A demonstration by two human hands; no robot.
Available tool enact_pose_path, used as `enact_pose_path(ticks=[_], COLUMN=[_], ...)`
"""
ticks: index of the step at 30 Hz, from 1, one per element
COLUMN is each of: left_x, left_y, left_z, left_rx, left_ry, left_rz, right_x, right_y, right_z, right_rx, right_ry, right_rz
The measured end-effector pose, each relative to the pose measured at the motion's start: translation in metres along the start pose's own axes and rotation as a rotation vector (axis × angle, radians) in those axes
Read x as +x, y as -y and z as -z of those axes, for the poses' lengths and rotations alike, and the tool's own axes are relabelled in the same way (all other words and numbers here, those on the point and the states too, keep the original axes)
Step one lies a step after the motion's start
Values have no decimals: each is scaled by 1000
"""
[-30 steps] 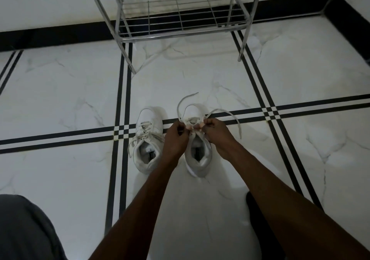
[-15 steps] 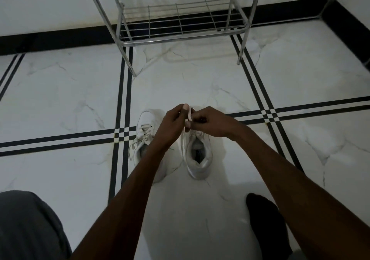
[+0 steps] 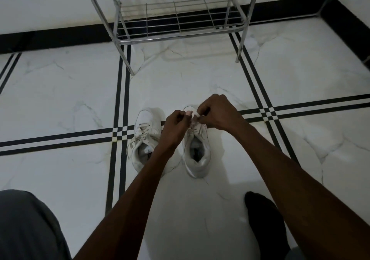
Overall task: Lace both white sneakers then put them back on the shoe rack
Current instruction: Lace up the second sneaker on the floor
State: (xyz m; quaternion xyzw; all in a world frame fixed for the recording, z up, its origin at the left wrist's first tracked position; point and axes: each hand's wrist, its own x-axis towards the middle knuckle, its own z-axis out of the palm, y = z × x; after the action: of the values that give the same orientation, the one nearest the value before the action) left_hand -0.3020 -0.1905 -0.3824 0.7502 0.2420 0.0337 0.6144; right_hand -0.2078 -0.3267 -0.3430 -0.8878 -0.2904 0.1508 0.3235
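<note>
Two white sneakers stand side by side on the floor, toes pointing away from me. The left sneaker has its laces threaded and lying loose. Over the front of the right sneaker both hands meet. My left hand pinches the white lace between thumb and fingers. My right hand is closed on the same lace just beside it. The toe of the right sneaker is hidden under my hands.
A metal shoe rack stands against the wall ahead, its low wire shelf bare. The white marble floor has black stripe lines. My grey-clad knee is at bottom left, and my dark-socked foot at bottom right.
My hands rose from the sneaker's tongue toward its toe, gathering the lace ends that were spread out to the sides. The camera tilted slightly, bringing the rack closer.
</note>
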Motion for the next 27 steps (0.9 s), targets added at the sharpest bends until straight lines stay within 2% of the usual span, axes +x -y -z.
enact_pose_path(ticks=[3, 6, 9, 11, 13, 14, 16, 19, 21, 22, 24, 26, 27], left_x=[-1, 6, 11, 8, 6, 6, 6, -3, -12, -14, -15, -13, -11], left_y=[0, 11, 15, 6, -1, -1, 7, 38, 54, 56, 54, 47, 43], left_z=[6, 14, 27, 38, 49, 55, 69, 95, 102, 100, 89, 73, 63], left_rx=[22, 328, 677, 640, 488, 486, 651, 973, 995, 966, 944, 946, 931], left_ry=[49, 38, -138, -238, -309, -349, -456, -580, -604, -608, -619, -572, -498], left_rz=[5, -43, -78, -162, -221, -232, -180, 82, 239, 256, 160, -42, -153], right_x=[2, 1, -3, -8, -11, -12, -15, -29, -41, -45, -45, -42, -39], right_y=[0, -3, -10, -13, -17, -20, -39, -81, -95, -96, -90, -84, -83], right_z=[-5, -9, -7, -6, -4, -4, -8, -28, -39, -41, -40, -35, -34], right_rx=[35, 189, 465, 620, 721, 771, 848, 707, 639, 651, 604, 363, 240], right_ry=[-161, -173, -93, -51, -14, 5, -24, -244, -331, -331, -254, -237, -253], right_rz=[44, -30, -154, -220, -280, -321, -489, -844, -897, -879, -792, -609, -493])
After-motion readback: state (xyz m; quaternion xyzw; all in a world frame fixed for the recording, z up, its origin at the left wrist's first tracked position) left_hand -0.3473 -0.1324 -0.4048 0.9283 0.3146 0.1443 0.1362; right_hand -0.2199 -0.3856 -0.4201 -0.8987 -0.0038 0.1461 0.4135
